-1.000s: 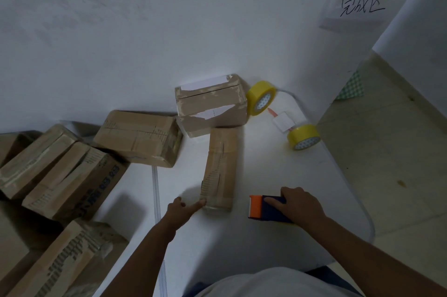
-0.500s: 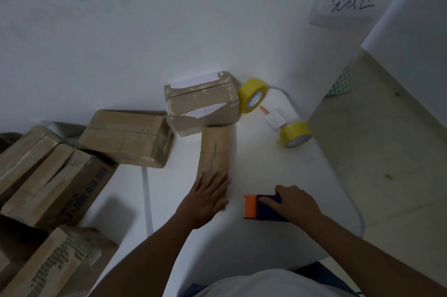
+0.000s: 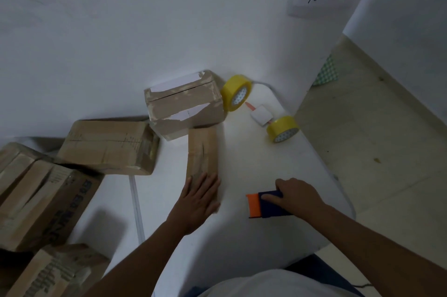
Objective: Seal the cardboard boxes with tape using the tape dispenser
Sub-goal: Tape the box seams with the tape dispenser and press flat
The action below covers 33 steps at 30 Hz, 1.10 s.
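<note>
The left hand (image 3: pixel 202 197) presses flat on the narrow box (image 3: pixel 202 151) mid-desk; the right hand (image 3: pixel 294 196) grips the tape dispenser (image 3: pixel 262 205) beside it — next, taping along the seam.

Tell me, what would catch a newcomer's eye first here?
Probably the two hands at the table's near edge: the left hand lies flat on a narrow cardboard box, while the right hand grips a blue and orange tape dispenser. Next, two bright yellow tape rolls by the far wall.
</note>
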Each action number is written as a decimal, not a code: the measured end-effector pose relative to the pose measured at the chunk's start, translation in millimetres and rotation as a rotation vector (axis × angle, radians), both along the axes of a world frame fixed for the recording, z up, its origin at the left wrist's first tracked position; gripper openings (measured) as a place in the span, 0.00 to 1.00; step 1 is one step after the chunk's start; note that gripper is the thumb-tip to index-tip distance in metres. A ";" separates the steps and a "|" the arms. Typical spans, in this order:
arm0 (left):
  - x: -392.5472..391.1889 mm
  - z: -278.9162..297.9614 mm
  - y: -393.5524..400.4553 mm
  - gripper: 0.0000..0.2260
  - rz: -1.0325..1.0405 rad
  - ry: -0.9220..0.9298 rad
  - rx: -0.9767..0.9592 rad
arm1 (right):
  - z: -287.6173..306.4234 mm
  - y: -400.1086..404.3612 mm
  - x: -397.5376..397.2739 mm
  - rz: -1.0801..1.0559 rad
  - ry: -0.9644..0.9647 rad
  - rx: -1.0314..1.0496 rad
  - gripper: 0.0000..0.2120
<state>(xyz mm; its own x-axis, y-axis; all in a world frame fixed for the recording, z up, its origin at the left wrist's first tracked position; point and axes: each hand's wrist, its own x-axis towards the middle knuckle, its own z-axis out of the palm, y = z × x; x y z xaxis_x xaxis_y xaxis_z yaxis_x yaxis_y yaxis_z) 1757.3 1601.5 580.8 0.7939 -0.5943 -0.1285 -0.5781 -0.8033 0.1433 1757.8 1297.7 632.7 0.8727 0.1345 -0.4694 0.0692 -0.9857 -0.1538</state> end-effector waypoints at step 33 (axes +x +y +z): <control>-28.0 -8.5 -33.7 0.05 0.529 0.126 -0.599 | -14.8 30.5 45.8 -0.351 -0.045 0.177 0.18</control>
